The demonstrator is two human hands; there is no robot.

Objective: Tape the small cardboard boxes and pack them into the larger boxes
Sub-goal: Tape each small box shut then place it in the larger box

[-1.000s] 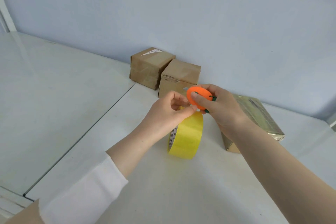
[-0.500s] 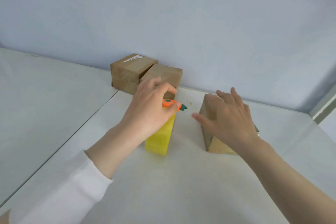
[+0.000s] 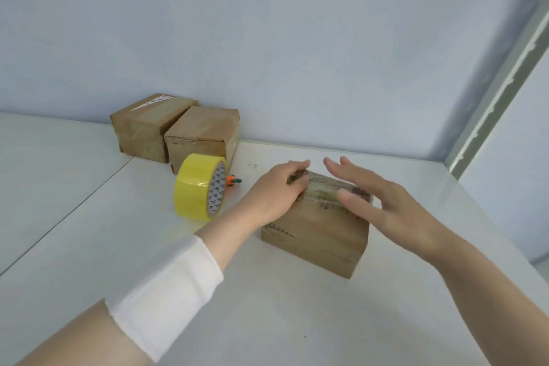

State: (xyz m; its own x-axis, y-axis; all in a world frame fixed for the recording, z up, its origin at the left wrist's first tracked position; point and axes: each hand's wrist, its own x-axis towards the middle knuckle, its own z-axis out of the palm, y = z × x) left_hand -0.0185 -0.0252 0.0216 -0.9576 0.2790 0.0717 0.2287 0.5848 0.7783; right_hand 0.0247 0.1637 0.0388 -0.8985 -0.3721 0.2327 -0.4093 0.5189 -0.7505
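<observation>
Brown cardboard, creased and matt, makes up the small box (image 3: 315,235) that sits right of centre on the smooth white surface (image 3: 267,321). It is a squat block whose long axis runs left to right, the right end angled a little nearer the person. A glossy strip of clear tape (image 3: 323,190) lies along its top on that same axis.

The left hand (image 3: 273,193) rests on the left end of the top, its fingers lying loosely across the tape and holding nothing. The right hand (image 3: 383,202) is spread flat over the right end, fingers straight and motion-blurred; whether it touches the box cannot be told.

To the left, apart from the box, a yellow tape roll (image 3: 196,187) stands on its edge, with a small orange cutter (image 3: 233,180) just behind it. Two more cardboard boxes (image 3: 148,128) (image 3: 205,134) stand side by side against the pale blue wall (image 3: 267,38). A broad stretch of surface lies between the box and the person, and its right edge runs near the box's right end.
</observation>
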